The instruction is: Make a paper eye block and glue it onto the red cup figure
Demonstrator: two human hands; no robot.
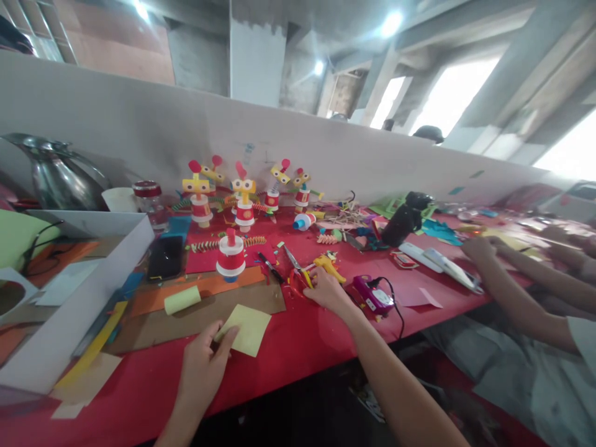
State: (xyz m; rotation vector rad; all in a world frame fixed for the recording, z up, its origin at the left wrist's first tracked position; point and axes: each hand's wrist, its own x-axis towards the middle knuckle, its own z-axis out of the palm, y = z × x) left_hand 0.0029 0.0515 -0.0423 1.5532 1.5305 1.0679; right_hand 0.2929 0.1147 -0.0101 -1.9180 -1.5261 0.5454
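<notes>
My left hand (205, 357) pinches a pale yellow paper square (249, 329) by its left corner, thumb on top, over the front of the red table. My right hand (328, 288) has its fingers closed on the handles of a pair of scissors (293, 261), whose blades point away to the upper left. Left of the scissors lies a black-handled knife or pen (270, 267). A yellow glue gun (329, 267) is just behind my right hand. A rolled yellow paper tube (182, 300) rests on brown cardboard (200, 320). Near it stands a red-and-white paper-cup body (231, 256).
Several finished cup figures (244, 205) stand along the white partition. At left are a white box (112, 267), a phone (166, 257) and a steel jug (65, 174). A purple power socket (372, 297) with a black cable sits right. Another person's arms (521, 292) reach in.
</notes>
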